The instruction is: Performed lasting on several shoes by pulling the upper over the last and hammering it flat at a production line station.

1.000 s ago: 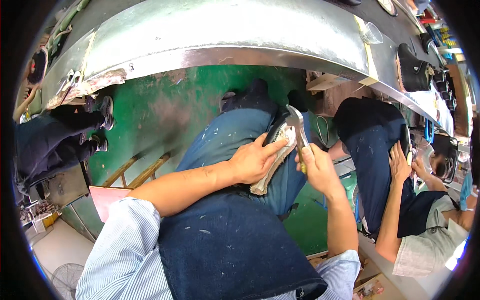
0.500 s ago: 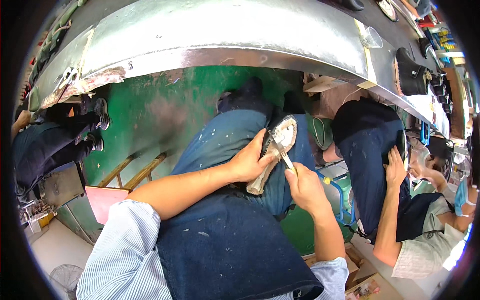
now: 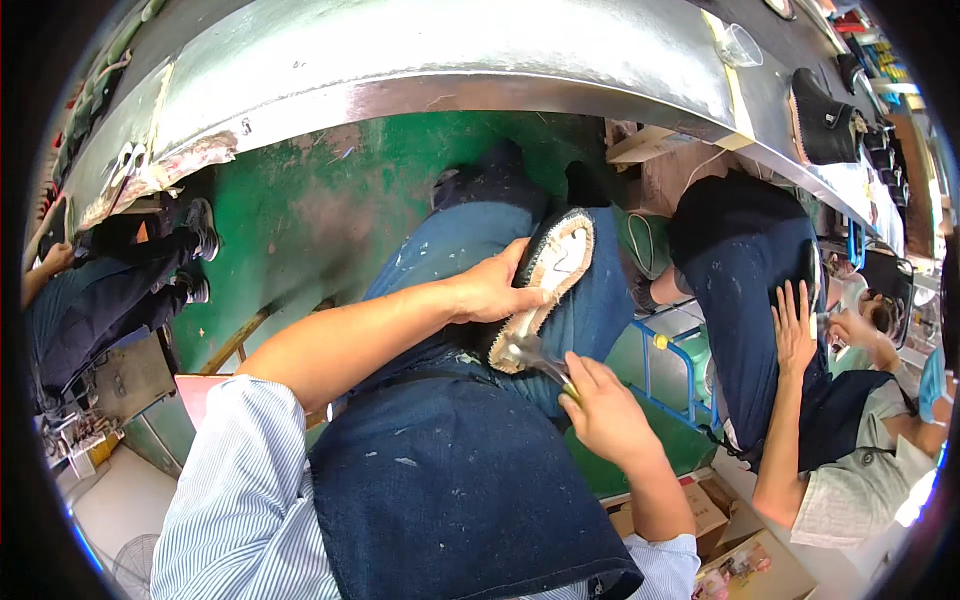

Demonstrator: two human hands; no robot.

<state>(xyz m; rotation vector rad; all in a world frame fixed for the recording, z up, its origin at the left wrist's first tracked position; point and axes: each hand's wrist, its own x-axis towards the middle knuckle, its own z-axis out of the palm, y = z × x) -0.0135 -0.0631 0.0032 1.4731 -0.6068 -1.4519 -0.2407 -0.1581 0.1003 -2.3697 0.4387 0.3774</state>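
Down on our lap, we steady an upturned shoe (image 3: 545, 285) with its pale sole facing up and a dark rim running around it. It lies across our right thigh, over the blue jeans (image 3: 450, 250), toe pointing to the far side and heel toward us. Our left hand (image 3: 490, 290) rests along the shoe's left edge, fingers stretched out and pressing against the rim, thumb lying along the side; it braces the shoe instead of closing around it. Our right hand (image 3: 605, 415) sits nearer, just right of the heel, curled tight around the handle of a hammer (image 3: 530, 355). The hammer's shiny metal head touches the sole at the heel end. A dark denim apron (image 3: 450, 500) covers our near lap, and our striped sleeves (image 3: 230, 490) show at both lower edges.

Beyond our knees we see a green floor (image 3: 310, 210) under the curved metal edge of a workbench (image 3: 400, 60). On the far right of that bench stands a dark shoe (image 3: 825, 120). To our right sits another person in dark trousers (image 3: 750, 280), one hand (image 3: 790, 330) flat on their thigh. At the far left we see a third person's legs and dark sneakers (image 3: 200, 225).
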